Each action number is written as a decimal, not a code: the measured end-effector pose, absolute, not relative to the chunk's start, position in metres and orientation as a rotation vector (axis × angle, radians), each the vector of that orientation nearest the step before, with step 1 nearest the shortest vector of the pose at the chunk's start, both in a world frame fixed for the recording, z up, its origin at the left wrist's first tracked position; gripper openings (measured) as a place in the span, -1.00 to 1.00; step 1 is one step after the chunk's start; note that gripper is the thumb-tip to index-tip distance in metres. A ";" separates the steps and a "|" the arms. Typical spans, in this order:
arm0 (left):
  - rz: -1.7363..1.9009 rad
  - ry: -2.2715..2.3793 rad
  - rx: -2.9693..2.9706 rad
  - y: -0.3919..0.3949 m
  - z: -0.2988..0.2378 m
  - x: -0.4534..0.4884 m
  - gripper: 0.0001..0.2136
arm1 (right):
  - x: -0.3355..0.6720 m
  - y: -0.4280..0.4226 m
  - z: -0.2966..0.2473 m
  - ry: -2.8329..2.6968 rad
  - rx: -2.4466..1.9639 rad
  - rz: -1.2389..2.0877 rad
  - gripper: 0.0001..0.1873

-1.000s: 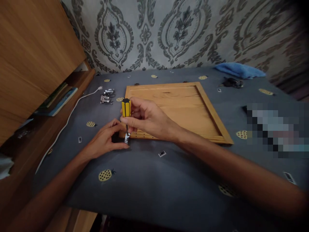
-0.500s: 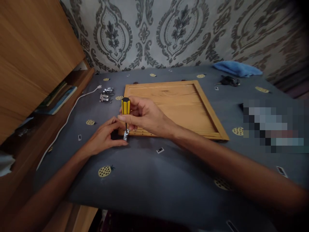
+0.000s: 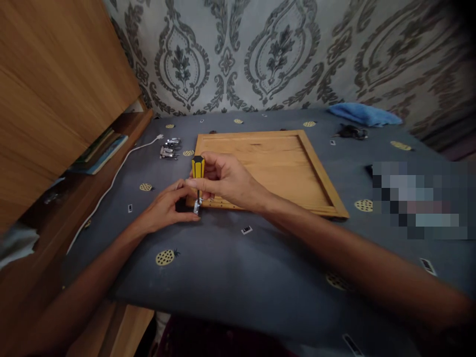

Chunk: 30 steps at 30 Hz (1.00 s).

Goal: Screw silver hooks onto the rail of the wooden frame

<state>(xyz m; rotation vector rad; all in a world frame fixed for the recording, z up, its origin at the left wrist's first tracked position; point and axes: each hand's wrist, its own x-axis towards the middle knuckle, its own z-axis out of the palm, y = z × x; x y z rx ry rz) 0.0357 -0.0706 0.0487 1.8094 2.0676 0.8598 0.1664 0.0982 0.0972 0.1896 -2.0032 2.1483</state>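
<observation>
A framed wooden panel (image 3: 271, 163), like a cabinet door, lies flat on the cloth-covered table. At its near left corner sits a small metal hinge (image 3: 197, 207). My right hand (image 3: 230, 181) grips a screwdriver (image 3: 198, 167) with a yellow and black handle, held upright with its shaft pointing down at the hinge. My left hand (image 3: 165, 206) is closed around the hinge, thumb at its near end and fingers behind. The screwdriver's tip meets the hinge, but any screw there is too small to make out.
More metal hinges (image 3: 170, 148) lie left of the panel, near a white cable (image 3: 122, 163). A blue cloth (image 3: 364, 115) and a small dark object (image 3: 351, 132) are at the back right. A wooden cabinet (image 3: 67, 89) borders the left side, and a patterned wall stands behind.
The whole view has shifted slightly, so things appear a little to the right and lower at the back. Both hands keep the same hold on the screwdriver and hinge.
</observation>
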 end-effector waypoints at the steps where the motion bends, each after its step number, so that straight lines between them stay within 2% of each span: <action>1: 0.863 2.065 1.809 -0.070 0.048 0.036 -0.59 | 0.167 0.099 0.099 -2.021 0.209 2.140 -0.62; 6: 0.870 2.054 1.798 -0.069 0.048 0.035 -0.58 | 0.171 0.105 0.105 -2.140 0.272 2.032 -0.76; 16: 0.864 2.069 1.802 -0.069 0.050 0.037 -0.56 | 0.166 0.102 0.097 -1.954 0.163 2.135 -0.60; 22: 0.881 2.054 1.829 -0.068 0.051 0.037 -0.59 | 0.169 0.107 0.101 -2.052 0.280 2.118 -0.89; 24: 0.860 2.056 1.826 -0.068 0.051 0.038 -0.60 | 0.166 0.107 0.099 -2.034 0.245 2.135 -0.86; 28: 0.859 2.079 1.815 -0.068 0.051 0.038 -0.59 | 0.159 0.108 0.097 -1.974 0.171 2.165 -0.67; 30: 0.883 2.072 1.823 -0.068 0.051 0.039 -0.58 | 0.157 0.109 0.100 -2.010 0.166 2.150 -0.66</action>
